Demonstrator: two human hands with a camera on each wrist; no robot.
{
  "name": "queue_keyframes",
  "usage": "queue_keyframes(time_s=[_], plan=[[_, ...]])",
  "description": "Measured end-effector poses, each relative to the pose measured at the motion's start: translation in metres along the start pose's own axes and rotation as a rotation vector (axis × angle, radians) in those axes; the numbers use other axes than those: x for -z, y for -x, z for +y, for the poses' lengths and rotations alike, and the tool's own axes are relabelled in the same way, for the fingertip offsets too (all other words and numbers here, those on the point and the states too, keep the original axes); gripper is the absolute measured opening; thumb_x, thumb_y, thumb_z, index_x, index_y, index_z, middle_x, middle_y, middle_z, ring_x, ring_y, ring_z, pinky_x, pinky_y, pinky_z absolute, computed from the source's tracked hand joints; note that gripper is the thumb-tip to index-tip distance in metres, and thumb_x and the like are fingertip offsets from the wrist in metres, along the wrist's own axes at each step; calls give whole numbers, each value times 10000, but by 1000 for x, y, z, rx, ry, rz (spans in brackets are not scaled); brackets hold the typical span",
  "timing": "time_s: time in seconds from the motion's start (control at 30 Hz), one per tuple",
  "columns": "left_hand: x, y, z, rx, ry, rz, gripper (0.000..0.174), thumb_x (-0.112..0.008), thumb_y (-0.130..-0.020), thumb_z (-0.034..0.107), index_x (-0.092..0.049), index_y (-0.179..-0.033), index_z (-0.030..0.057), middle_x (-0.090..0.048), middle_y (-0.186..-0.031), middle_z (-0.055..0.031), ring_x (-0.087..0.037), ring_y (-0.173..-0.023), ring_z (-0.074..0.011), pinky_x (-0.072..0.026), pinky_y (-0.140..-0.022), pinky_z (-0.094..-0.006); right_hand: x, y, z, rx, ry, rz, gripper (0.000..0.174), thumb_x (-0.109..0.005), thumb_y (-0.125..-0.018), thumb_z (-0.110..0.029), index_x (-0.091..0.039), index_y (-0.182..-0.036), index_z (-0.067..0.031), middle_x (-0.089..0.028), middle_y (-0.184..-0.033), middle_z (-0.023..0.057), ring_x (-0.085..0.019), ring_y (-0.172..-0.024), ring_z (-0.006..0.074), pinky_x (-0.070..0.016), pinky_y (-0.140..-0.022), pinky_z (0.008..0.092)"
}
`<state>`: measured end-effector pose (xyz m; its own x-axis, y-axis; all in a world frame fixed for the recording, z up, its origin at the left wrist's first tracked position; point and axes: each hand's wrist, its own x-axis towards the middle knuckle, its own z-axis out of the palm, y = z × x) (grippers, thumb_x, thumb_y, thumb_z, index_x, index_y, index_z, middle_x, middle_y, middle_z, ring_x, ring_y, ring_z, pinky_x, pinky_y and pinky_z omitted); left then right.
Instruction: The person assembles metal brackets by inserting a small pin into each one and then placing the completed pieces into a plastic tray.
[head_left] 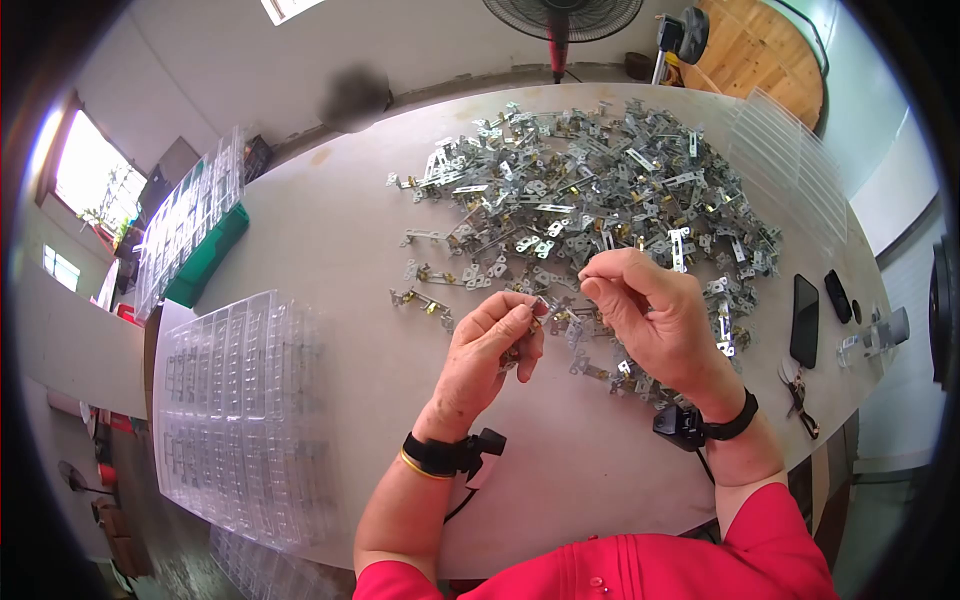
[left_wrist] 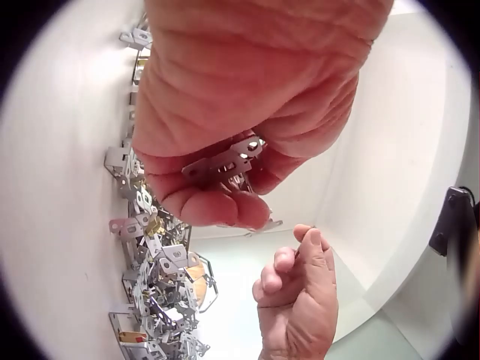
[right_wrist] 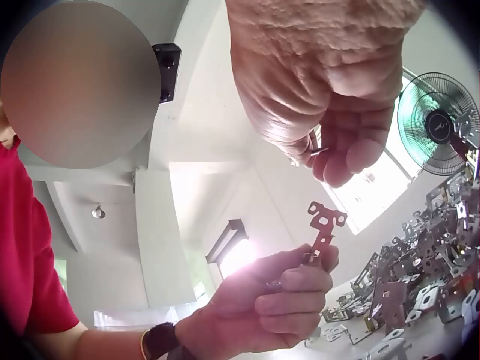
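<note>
My left hand (head_left: 490, 345) grips a flat stamped metal bracket (right_wrist: 324, 225) with holes, its forked end sticking up past the thumb in the right wrist view. In the left wrist view a slotted metal bracket (left_wrist: 225, 163) lies inside the curled fingers. A short distance to the right, my right hand (head_left: 655, 310) pinches a small metal piece (right_wrist: 319, 151) between thumb and forefinger; most of it is hidden. Just beyond both hands spreads a large heap of similar metal brackets (head_left: 590, 190), some with brass-coloured parts.
Clear plastic trays (head_left: 235, 400) are stacked at the left of the table, with more trays over a green crate (head_left: 215, 255) behind. On the right lie a phone (head_left: 804, 320), cutters (head_left: 795, 395) and a clear plastic sheet (head_left: 790, 160). A fan (head_left: 565, 15) stands beyond the table.
</note>
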<state>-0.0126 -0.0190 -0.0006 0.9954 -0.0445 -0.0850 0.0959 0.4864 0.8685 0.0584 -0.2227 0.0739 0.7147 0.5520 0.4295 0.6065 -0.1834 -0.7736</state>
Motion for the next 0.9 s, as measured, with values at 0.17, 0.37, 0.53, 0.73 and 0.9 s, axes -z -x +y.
queue_keyframes(time_s=[0.17,0.37,0.53,0.73,0.9], plan=[[-1,-1,-2,-49,28,51,249,-545,-1056,245,-609,-1119,13,-622,-749,-67,-549,-551,-136,-437,-509,-244,-4,1,-2,-136,81,-70,104,-661,-977,-99,-614,-1044,-34,-661,-815,142,-637,-670,255,-506,-614,322],[1,-2,-4,-84,44,61,240,-541,-1059,230,-614,-1124,10,-628,-760,-71,-556,-544,-139,-442,-507,-243,-10,4,2,-99,70,-88,92,-630,-976,-67,-598,-1058,-38,-672,-831,161,-674,-716,314,-504,-619,369],[-4,0,-4,-112,-29,67,217,-527,-1069,217,-605,-1131,25,-627,-778,-60,-563,-585,-125,-440,-518,-236,-14,5,5,-152,24,-103,83,-621,-981,-61,-590,-1046,-20,-657,-808,153,-669,-660,285,-504,-591,362],[-4,0,-5,-120,-86,90,201,-527,-1070,215,-598,-1124,36,-623,-789,-47,-547,-616,-104,-424,-527,-228,-15,5,2,-247,-95,-110,91,-623,-993,-71,-559,-999,-6,-646,-770,95,-665,-606,168,-504,-539,312],[-5,0,-5,-117,-92,103,202,-529,-1071,219,-600,-1125,38,-625,-792,-38,-533,-615,-88,-412,-523,-221,-14,4,1,-258,-86,-120,102,-623,-993,-71,-548,-968,-7,-641,-763,102,-669,-603,176,-499,-534,313]])
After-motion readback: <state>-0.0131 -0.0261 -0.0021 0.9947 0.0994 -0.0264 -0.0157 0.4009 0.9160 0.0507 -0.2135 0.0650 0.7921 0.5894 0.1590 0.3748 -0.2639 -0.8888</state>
